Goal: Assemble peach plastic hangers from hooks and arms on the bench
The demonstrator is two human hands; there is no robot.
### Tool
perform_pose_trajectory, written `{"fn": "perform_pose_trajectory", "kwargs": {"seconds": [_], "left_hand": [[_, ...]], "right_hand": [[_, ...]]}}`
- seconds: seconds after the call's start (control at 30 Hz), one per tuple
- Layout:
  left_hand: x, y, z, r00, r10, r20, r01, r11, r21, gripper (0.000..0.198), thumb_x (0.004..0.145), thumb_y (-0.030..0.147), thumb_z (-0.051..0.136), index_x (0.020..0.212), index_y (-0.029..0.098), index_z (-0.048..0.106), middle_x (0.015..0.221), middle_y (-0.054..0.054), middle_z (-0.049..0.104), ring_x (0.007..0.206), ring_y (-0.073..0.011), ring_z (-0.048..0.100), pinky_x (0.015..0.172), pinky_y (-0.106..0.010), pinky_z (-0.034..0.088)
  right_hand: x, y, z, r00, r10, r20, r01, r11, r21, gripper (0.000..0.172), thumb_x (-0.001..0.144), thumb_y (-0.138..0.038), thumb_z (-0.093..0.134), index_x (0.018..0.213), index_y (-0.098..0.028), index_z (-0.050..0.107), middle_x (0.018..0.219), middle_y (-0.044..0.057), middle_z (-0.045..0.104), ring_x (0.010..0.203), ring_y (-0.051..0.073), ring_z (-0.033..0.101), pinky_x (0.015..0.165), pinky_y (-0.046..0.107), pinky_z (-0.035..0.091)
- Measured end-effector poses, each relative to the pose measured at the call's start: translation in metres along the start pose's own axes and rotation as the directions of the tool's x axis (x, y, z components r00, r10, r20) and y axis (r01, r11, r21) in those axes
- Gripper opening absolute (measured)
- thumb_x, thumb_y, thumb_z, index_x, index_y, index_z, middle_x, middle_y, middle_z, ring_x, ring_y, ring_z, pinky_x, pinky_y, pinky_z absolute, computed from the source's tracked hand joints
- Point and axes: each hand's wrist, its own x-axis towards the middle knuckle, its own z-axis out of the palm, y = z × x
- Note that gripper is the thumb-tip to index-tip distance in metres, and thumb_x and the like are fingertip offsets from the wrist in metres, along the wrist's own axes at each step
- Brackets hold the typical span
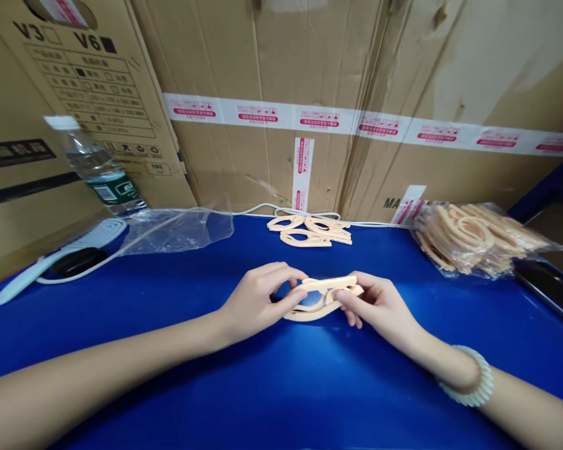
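Between my two hands is a peach-coloured folding clothes hanger [331, 284], held just above the blue tabletop in a folded, flattened form. My left hand [258, 303] pinches its left end between thumb and fingers. At the right end, my right hand [382, 306] has its thumb pressed on the near face and fingers behind, partly hidden. Farther back lie several similar folded hangers [304, 240] in a small, overlapping group. More peach hangers fill a clear plastic bag [469, 237] at the back right.
Cardboard boxes [263, 162] wall off the table's [281, 387] back. At left stand a water bottle [115, 187], a crumpled clear bag [182, 232], a pale hairbrush-like item [94, 236] and a black oval object [79, 261]. A white cable [366, 224] runs along the back; a dark phone-like slab [551, 290] lies right.
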Motion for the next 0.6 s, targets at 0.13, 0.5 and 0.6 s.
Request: {"fn": "perform_pose_trajectory", "kwargs": {"seconds": [0.13, 0.5, 0.6], "left_hand": [[-0.002, 0.000, 0.003, 0.991, -0.132, 0.021, 0.133, 0.987, -0.092, 0.010, 0.092, 0.024, 0.065, 0.098, 0.018, 0.070, 0.075, 0.003, 0.063, 0.049, -0.0051, 0.043, 0.049, -0.019, 0.037], [-0.004, 0.002, 0.010, 0.887, -0.445, 0.122, 0.444, 0.752, -0.487, 0.015, 0.091, 0.026, 0.057, 0.095, 0.021, 0.044, 0.074, 0.005, 0.060, 0.052, -0.0103, 0.065, 0.050, -0.022, 0.055], [-0.003, -0.001, 0.011, 0.885, -0.465, 0.022, 0.399, 0.734, -0.550, 0.018, 0.094, 0.028, 0.055, 0.098, 0.022, 0.040, 0.086, 0.004, 0.061, 0.052, -0.0098, 0.066, 0.048, -0.023, 0.055]], "right_hand": [[0.001, 0.000, -0.002, 0.999, 0.039, 0.013, -0.040, 0.999, 0.029, 0.038, 0.084, -0.052, 0.076, 0.084, -0.015, 0.067, 0.057, -0.002, 0.062, 0.046, 0.009, 0.053, 0.044, 0.019, 0.044], [0.004, 0.004, -0.004, 0.997, 0.048, -0.058, -0.044, 0.996, 0.081, 0.038, 0.083, -0.051, 0.077, 0.086, -0.015, 0.067, 0.069, 0.000, 0.062, 0.052, 0.010, 0.056, 0.047, 0.021, 0.047], [0.002, 0.004, -0.004, 0.988, 0.053, -0.143, -0.032, 0.989, 0.145, 0.034, 0.086, -0.049, 0.076, 0.090, -0.017, 0.064, 0.064, -0.005, 0.052, 0.049, 0.007, 0.046, 0.043, 0.018, 0.037]]}}
